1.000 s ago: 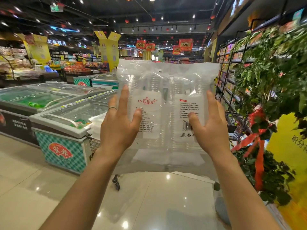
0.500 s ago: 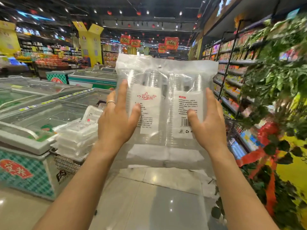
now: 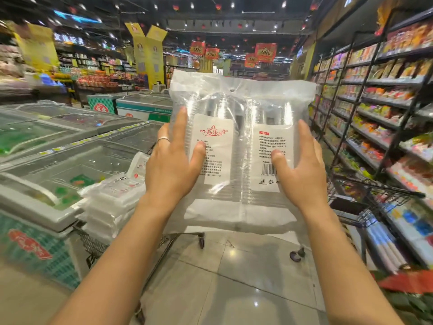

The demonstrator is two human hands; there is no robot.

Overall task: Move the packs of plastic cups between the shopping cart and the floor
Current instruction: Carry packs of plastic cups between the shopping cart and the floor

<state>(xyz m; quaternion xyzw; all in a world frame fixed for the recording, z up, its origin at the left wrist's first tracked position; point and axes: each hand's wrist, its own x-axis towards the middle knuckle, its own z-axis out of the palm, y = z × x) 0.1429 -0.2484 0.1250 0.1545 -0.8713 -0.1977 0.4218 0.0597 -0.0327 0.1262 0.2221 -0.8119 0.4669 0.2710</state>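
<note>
Pack of plastic cups (image 3: 241,109) is upright at frame centre, held in the air. I see my left hand (image 3: 172,165) and right hand (image 3: 302,177) grasping its sides, thumbs on the labels. More packs (image 3: 112,195) lie stacked in the shopping cart (image 3: 93,245), lower left.

Clear pack (image 3: 241,137) with white labels (image 3: 212,141) (red lettering); green-checked freezer (image 3: 35,252).

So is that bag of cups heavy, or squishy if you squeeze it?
Probably light: the pack of plastic cups sits high between the left hand and right hand, thumbs pressing its front. Its clear film looks slick, so it may slip. Thin cups would likely crumple if squeezed.
</note>
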